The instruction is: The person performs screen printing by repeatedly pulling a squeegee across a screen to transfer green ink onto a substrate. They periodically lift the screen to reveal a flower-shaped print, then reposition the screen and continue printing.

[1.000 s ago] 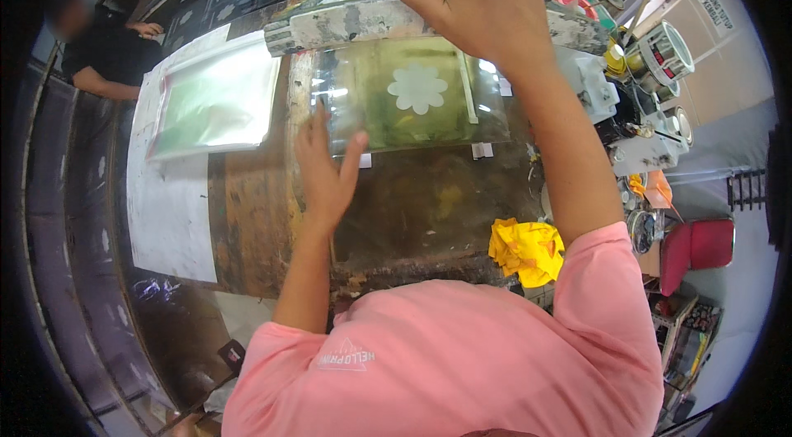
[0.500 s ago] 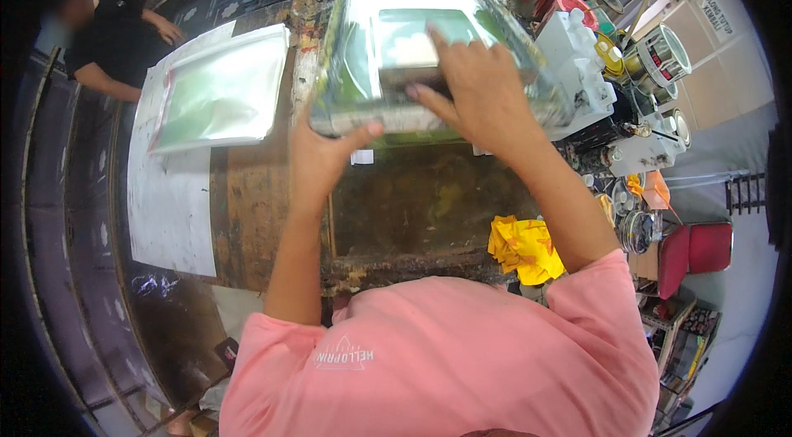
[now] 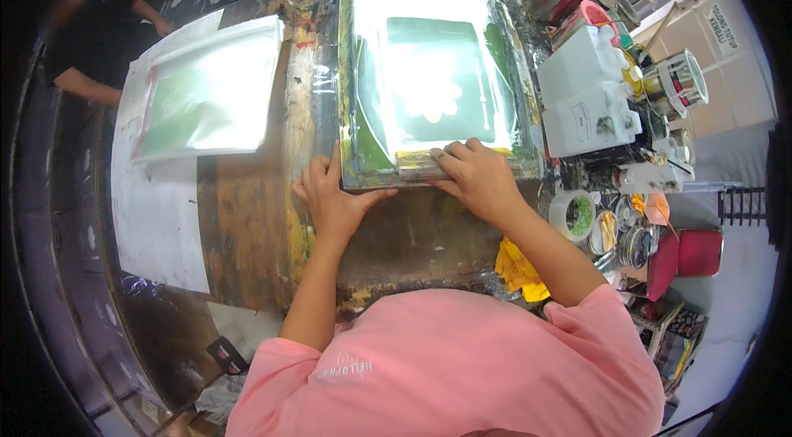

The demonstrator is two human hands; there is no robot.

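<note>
A screen-printing frame lies on the worktable in front of me, with pale green mesh and a bright glare over a flower-shaped patch. My right hand grips a squeegee at the near end of the mesh, fingers on top and thumb on the near side. At the frame's near left corner is my left hand, its fingers spread: the index points along the left side and the thumb lies by the near edge. Nothing shows inside that hand.
Left of the frame, a stack of clear plastic sheets lies on white paper. White jugs, paint cans and a tape roll crowd the right. A yellow cloth sits by my right forearm. A co-worker stands far left.
The frame's near edge has come down from a raised position and now lies lower. My right hand and the squeegee have moved toward me. My left hand has loosened from the corner.
</note>
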